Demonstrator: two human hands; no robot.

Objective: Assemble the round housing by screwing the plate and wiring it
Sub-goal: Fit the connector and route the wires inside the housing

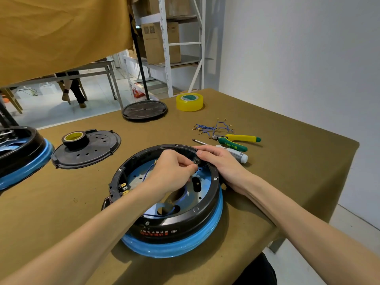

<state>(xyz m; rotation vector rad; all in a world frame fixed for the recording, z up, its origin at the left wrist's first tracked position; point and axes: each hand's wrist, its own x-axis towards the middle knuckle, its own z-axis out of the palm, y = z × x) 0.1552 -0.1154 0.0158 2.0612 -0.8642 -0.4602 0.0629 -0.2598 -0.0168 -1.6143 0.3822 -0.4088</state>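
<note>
The housing (170, 200) sat on the counter (287, 161) right in front of the person, open side up, its blue band (213, 225) underneath and the plate (203, 177) lying inside it. The left hand (170, 171) reached into the bowl, its fingertips (192, 166) pinched shut on a small terminal (196, 161) at the far inner wall; a blue wire (149, 171) ran from under that hand across the plate. The right hand (218, 161) lay over the far rim with fingers curled against it, steadying the housing rather than gripping anything loose. The housing looked rigid and fairly heavy, best held by its thick black rim. The wire looked thin and limp, so it would want holding close to its metal end, and the small terminal would likely bend if forced. A screwdriver (230, 152), pliers (236, 141) and spare wires (213, 127) lay just beyond the right hand
</note>
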